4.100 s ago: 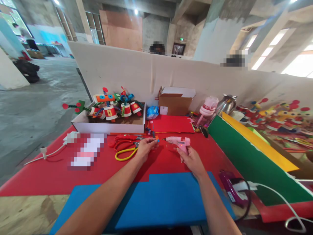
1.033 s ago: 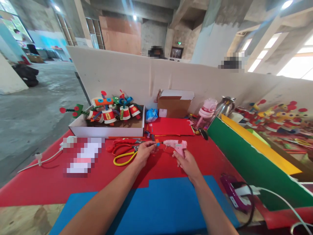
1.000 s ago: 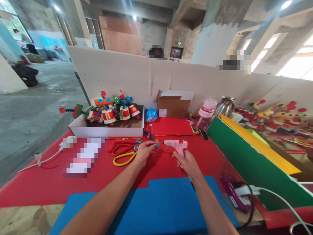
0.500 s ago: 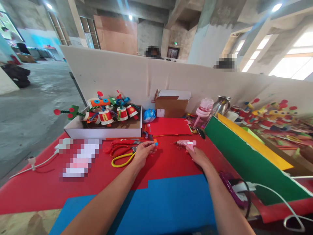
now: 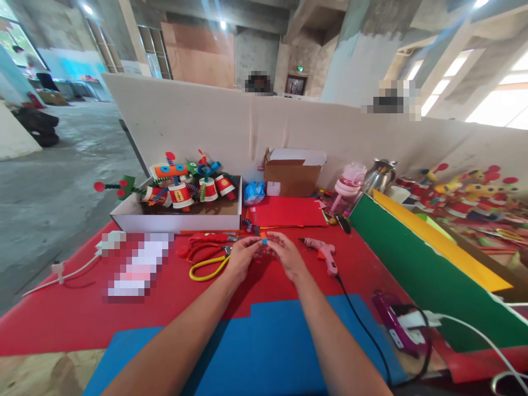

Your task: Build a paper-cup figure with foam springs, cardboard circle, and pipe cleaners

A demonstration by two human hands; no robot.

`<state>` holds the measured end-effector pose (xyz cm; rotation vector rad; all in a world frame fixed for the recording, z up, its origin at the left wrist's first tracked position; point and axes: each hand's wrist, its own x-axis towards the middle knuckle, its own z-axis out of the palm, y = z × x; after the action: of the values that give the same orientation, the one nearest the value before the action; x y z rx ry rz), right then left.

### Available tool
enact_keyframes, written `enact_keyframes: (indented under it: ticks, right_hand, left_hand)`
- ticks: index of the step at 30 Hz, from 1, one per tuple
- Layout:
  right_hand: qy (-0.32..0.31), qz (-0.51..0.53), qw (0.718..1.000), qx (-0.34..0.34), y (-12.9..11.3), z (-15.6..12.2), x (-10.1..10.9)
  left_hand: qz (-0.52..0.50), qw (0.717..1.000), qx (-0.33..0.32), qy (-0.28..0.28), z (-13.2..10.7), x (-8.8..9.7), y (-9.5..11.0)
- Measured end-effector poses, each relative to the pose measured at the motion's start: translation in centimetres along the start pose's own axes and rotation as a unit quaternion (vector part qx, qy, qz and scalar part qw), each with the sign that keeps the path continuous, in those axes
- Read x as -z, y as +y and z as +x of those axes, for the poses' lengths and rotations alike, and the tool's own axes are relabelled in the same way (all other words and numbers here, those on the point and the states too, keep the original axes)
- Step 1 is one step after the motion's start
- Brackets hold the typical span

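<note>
My left hand (image 5: 242,257) is closed in a pinch on a small blue and orange piece (image 5: 264,240), which looks like paper or card. From the other side, the fingertips of my right hand (image 5: 287,256) close on the same piece; both hands hover just over the red table covering. A pink glue gun (image 5: 324,252) lies on its side right of my right hand, its black cord trailing toward me. Just left of my left hand are yellow-handled scissors or pliers (image 5: 208,269) and a red-handled tool (image 5: 206,252).
A white box (image 5: 177,223) of paper-cup figures stands back left. Red sheets (image 5: 284,212), a cardboard box (image 5: 295,176) and a pink bottle (image 5: 348,187) are at the back. A green panel (image 5: 412,269) borders the right, beside a purple power strip (image 5: 398,324). Blue sheets (image 5: 272,341) lie in front.
My right hand has let go of the glue gun, now lying on the table, and moved left to the small piece. My left hand still pinches that piece.
</note>
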<state>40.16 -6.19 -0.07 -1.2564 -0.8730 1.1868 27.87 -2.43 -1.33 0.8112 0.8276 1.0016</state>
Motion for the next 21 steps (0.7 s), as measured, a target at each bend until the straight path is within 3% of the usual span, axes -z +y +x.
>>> enact_keyframes:
  ticks: [4,16,21]
  right_hand:
    - [-0.015,0.076,0.997,0.005,1.24,-0.21,0.1]
    - [0.011,0.044,0.998,0.034,1.4,-0.52,0.56]
    - [0.014,0.047,0.999,0.013,1.29,-0.57,0.64]
  left_hand:
    - [0.0,1.0,-0.005,-0.004,-0.2,-0.1,0.05]
    - [0.059,0.998,-0.01,-0.015,-0.81,-0.24,0.53]
    - [0.058,0.998,-0.027,-0.014,-0.79,-0.19,0.29]
